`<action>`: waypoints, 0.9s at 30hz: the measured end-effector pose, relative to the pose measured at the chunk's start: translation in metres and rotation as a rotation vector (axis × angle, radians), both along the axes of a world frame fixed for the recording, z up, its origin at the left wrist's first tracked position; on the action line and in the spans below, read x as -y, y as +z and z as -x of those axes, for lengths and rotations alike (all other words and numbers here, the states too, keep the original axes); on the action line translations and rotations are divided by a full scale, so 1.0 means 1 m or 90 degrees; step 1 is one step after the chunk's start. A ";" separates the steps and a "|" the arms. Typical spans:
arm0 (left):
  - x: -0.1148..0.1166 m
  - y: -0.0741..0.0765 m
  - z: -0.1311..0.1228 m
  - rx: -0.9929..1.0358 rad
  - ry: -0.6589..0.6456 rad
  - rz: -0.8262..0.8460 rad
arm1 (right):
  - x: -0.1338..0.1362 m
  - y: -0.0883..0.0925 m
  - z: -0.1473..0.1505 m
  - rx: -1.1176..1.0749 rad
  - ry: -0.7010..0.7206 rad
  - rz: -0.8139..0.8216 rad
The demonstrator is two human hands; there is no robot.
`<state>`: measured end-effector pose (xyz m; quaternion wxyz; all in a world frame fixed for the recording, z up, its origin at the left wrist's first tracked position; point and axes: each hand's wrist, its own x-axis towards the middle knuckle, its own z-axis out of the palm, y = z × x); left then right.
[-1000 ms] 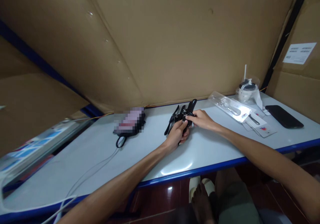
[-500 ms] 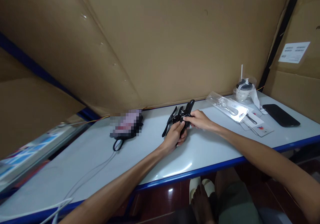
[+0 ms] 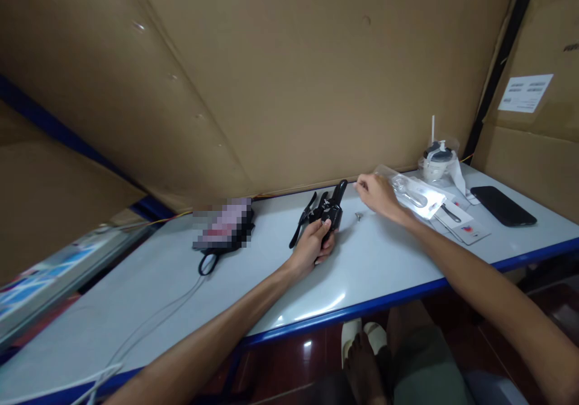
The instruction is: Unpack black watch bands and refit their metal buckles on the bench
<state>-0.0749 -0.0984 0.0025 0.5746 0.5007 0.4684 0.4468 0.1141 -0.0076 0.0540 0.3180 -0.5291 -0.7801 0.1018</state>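
At the far left a white cable (image 3: 149,323) runs across the pale table (image 3: 384,266), which has a blue front edge. Further in, a blurred pink-and-dark object (image 3: 222,225) lies near the back of the table, with black scissors (image 3: 207,263) poking out from under it, one finger loop showing toward the front.

Near the middle of the table, the left hand (image 3: 313,247) is clenched around the lower part of a black tool (image 3: 326,211) with several long arms or handles fanned out; the tool's upper ends point toward the cardboard wall (image 3: 289,79) behind, and it sits just above or on the table surface, which of the two I cannot tell. Just to the right of the tool, a small metal screw (image 3: 359,216) lies alone on the table, apart from both hands.

The right hand (image 3: 377,193) is beyond the screw, fingers pinched together at their tips; whether something small is held between them cannot be told. Its knuckles are just beside the near end of a clear plastic package (image 3: 414,191) that holds a pale part. Under and right of that package lie flat printed cards (image 3: 464,227). Behind them stands a small white-and-dark device wrapped in a plastic bag (image 3: 438,159). A black phone (image 3: 503,205) lies face up near the right end of the table, well apart from the hands.
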 end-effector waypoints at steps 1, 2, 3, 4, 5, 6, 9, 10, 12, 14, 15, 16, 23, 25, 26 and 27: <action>0.000 0.000 0.000 -0.001 0.001 0.003 | -0.004 0.001 -0.007 0.047 0.000 0.005; 0.000 0.000 0.000 -0.002 0.001 0.005 | -0.008 0.000 -0.013 0.094 0.015 0.027; 0.000 0.000 0.001 -0.004 0.000 0.007 | -0.010 -0.001 -0.017 0.136 0.035 0.057; 0.000 0.000 0.001 -0.005 -0.003 0.007 | -0.012 -0.003 -0.019 0.170 0.056 0.087; 0.000 0.000 0.000 -0.007 -0.006 0.007 | -0.012 -0.005 -0.020 0.195 0.077 0.111; 0.000 0.000 0.000 -0.008 -0.009 0.007 | -0.012 -0.008 -0.019 0.213 0.094 0.128; 0.000 0.001 0.000 -0.017 -0.015 0.007 | -0.007 -0.012 -0.013 0.255 0.130 0.144; 0.000 0.001 0.000 -0.021 -0.016 0.009 | -0.006 -0.013 -0.011 0.269 0.141 0.146; 0.000 0.001 -0.001 -0.026 -0.014 0.010 | -0.004 -0.014 -0.008 0.287 0.161 0.151; 0.000 0.001 -0.001 -0.027 -0.011 0.012 | -0.004 -0.014 -0.007 0.291 0.179 0.150; 0.000 0.001 -0.001 -0.027 -0.009 0.013 | -0.005 -0.015 -0.007 0.292 0.185 0.152; 0.000 0.001 -0.001 -0.027 -0.007 0.015 | -0.005 -0.016 -0.007 0.294 0.189 0.154; -0.001 0.005 0.000 -0.012 -0.001 0.048 | -0.008 -0.013 -0.012 0.318 0.177 0.140; -0.002 0.006 0.002 -0.007 -0.004 0.066 | -0.008 -0.010 -0.014 0.300 0.171 0.141; -0.002 0.007 0.003 -0.004 -0.006 0.073 | -0.009 -0.008 -0.015 0.282 0.172 0.142; -0.003 0.007 0.003 -0.003 -0.008 0.078 | -0.010 -0.005 -0.016 0.258 0.177 0.145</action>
